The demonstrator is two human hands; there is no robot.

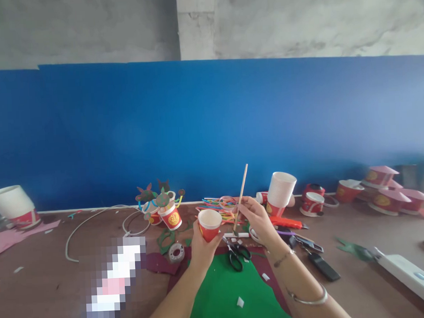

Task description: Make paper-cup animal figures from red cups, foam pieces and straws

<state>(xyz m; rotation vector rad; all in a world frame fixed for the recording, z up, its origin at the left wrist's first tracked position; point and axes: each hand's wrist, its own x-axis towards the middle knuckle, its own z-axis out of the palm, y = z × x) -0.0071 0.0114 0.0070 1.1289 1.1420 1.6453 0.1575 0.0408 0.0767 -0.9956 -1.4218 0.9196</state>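
Note:
My left hand (203,252) grips a small red paper cup (209,224) with its open mouth tilted up toward me. My right hand (258,221) pinches a thin wooden stick (241,197) between its fingers, close to the cup's right side. The stick stands almost upright and leans away to the right, and its lower end reaches below my fingers. Under both hands lies a green felt sheet (230,289) with small white scraps on it. Black-handled scissors (235,254) rest on its far edge, just below my right hand.
Behind my hands are coloured straws (214,208), a decorated red cup craft (170,216) and a large white-and-red cup (281,188). An orange utility knife (287,222), a tape roll (176,253) and a white power strip (407,277) lie on the brown table (342,237), before a blue wall.

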